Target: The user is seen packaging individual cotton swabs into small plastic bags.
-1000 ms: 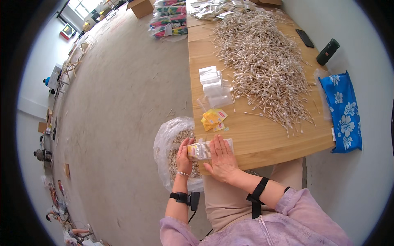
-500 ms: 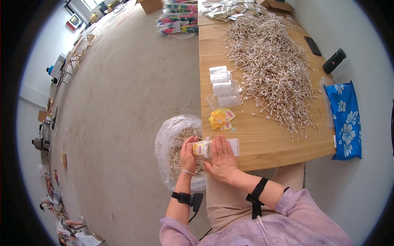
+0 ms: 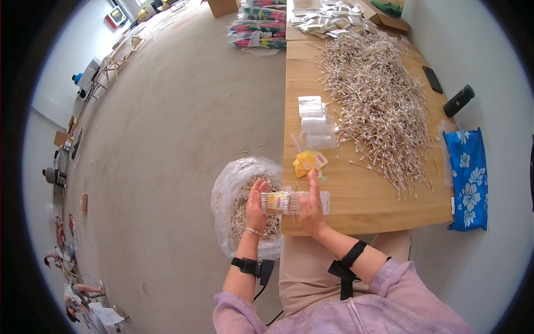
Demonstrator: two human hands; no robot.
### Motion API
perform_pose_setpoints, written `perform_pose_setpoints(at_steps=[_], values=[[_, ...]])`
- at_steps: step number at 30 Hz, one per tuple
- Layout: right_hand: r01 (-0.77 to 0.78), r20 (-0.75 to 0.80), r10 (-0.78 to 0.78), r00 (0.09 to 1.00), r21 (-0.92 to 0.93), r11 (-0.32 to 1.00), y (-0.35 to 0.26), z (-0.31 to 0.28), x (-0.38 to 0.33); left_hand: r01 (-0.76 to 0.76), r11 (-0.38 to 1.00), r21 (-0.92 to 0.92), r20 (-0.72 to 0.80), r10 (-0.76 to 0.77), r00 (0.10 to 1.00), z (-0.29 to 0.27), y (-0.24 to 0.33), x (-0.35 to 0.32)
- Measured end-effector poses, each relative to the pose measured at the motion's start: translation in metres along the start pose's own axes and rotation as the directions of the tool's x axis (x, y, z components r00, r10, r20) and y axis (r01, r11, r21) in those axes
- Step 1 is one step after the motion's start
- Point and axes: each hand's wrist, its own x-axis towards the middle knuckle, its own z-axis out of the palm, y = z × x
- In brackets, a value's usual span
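Note:
A clear plastic bag of cotton swabs with a yellow card inside lies level between my hands, over the table's left edge. My left hand cups its left end, fingertips pointing away from me. On the other side, my right hand grips the bag near its flat, unfilled end, with the index finger stretched forward and the other fingers partly hidden. Just beyond that finger are several yellow cards. Below the bag, a large clear plastic sack of loose swabs stands on the floor.
A large heap of loose cotton swabs covers much of the wooden table. Stacked clear bags lie near its left edge. A phone, a dark cylinder and a blue flowered pouch line the right side.
My right hand has turned from lying flat across the bag to gripping its end, index finger raised, baring more swabs. The whole view has shifted slightly.

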Motion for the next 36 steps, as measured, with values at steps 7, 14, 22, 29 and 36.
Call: perform_pose_setpoints(at_steps=[7, 14, 22, 29, 36], values=[[-0.041, 0.033, 0.035, 0.999, 0.185, 0.982, -0.002, 0.02, -0.003, 0.009, 1.0, 0.028, 0.098, -0.011, 0.995, -0.001, -0.007, -0.003], [0.022, 0.075, -0.034, 0.997, 0.158, 0.987, -0.006, 0.042, -0.002, 0.027, 0.995, 0.093, 0.111, -0.038, 0.993, 0.001, -0.005, -0.002], [0.013, 0.098, -0.024, 0.995, 0.109, 0.994, -0.011, 0.047, 0.0, -0.011, 0.979, 0.203, 0.113, -0.012, 0.994, 0.002, -0.009, 0.002], [-0.048, 0.048, 0.039, 0.998, 0.216, 0.975, -0.001, 0.049, -0.003, -0.019, 0.981, 0.194, -0.334, 0.085, 0.939, -0.015, -0.039, -0.008], [-0.045, 0.071, 0.031, 0.997, 0.198, 0.979, 0.002, 0.046, 0.0, 0.219, 0.972, -0.085, -0.182, -0.231, 0.956, 0.002, -0.042, -0.052]])
